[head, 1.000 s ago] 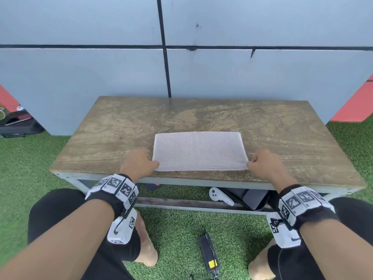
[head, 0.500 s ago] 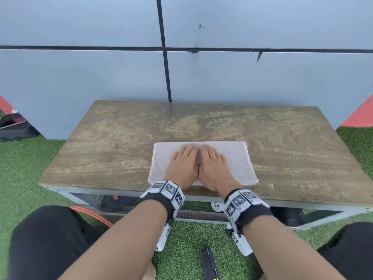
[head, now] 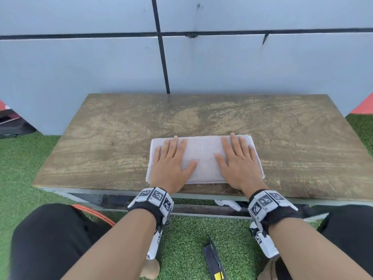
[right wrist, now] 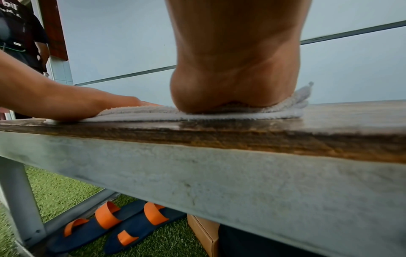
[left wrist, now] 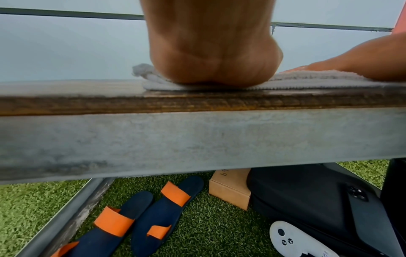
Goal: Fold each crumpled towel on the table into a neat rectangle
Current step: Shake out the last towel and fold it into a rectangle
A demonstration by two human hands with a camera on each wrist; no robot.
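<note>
A white towel (head: 203,156), folded into a flat rectangle, lies near the front edge of the wooden table (head: 101,150). My left hand (head: 171,160) presses flat on its left half, fingers straight and spread. My right hand (head: 238,158) presses flat on its right half the same way. In the left wrist view the heel of my left hand (left wrist: 211,57) sits on the towel (left wrist: 307,80). Seen from the right wrist, the heel of my right hand (right wrist: 237,78) bears on the towel (right wrist: 219,113), whose layered edges show at its right end.
The table stands against a grey panelled wall (head: 80,67) on green artificial turf (head: 20,168). Under it lie blue and orange sandals (left wrist: 136,213), a cardboard box (left wrist: 230,189), a black bag (left wrist: 307,200) and a white controller (left wrist: 294,241). A black device (head: 214,259) lies on the turf between my knees.
A second ago my hands gripped the towel's two front corners. They then met flat at its centre, and have now slid apart to its left and right halves.
</note>
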